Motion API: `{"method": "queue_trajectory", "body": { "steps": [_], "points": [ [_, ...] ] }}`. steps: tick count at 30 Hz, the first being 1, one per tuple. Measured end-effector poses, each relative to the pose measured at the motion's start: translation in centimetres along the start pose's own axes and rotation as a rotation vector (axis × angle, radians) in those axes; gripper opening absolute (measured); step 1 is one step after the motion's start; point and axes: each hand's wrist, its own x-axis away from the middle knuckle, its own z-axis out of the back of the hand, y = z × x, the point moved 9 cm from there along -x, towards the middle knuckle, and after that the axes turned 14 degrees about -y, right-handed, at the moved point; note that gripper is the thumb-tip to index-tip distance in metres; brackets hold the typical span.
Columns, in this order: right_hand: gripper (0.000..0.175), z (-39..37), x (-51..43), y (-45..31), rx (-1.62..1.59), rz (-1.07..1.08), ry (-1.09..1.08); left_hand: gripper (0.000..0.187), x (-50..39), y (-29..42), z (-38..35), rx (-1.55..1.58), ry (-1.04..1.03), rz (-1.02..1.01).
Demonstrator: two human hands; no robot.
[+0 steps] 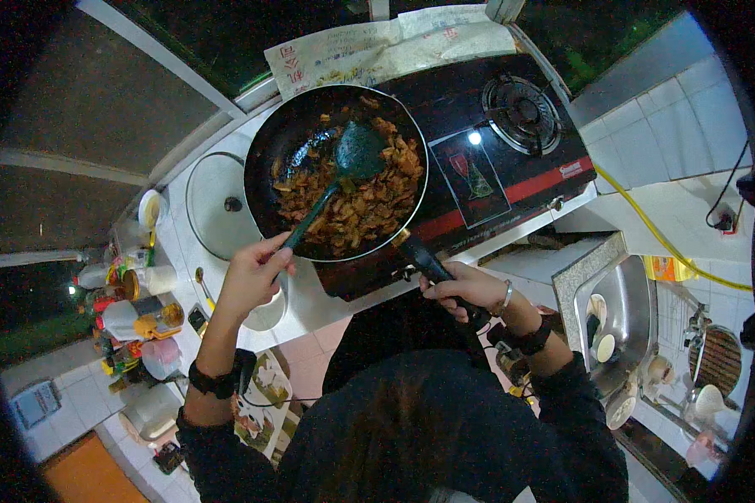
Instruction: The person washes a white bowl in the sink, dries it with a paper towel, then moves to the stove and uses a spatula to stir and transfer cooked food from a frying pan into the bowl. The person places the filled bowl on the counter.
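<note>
A dark wok (270, 135) with a pale rim sits over the left side of a black gas stove (440, 107). Browned, sliced food, apparently meat, (358, 214) covers much of its bottom and right side. My left hand (258, 273) grips the handle of a dark green spatula (358, 151), whose blade rests face up among the food. Around the wok's black handle (428, 261), at the lower right, my right hand (469, 289) is closed. A glass lid (214, 201) with a dark knob lies on the white counter, left of the wok.
A bare burner (522, 113) is at the stove's right. Bottles and jars (157, 314) crowd the left counter near a spoon (204, 289). Printed sheeting (384, 50) lines the back. A yellow hose (660, 236) runs right, above a steel sink (623, 308) holding dishes.
</note>
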Motion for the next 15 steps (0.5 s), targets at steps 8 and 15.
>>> {"method": "queue_trajectory", "body": {
  "steps": [8, 15],
  "points": [
    [0.018, -0.1, -0.2, 0.3, -0.049, -0.016, 0.011, 0.04, 0.8, -1.6, 0.7, 0.268, -0.099, 0.037],
    [0.021, 0.3, 0.0, 0.4, 0.023, -0.02, 0.011, 0.037, 2.9, -1.5, 2.1, 0.114, 0.03, 0.012]
  ]
}}
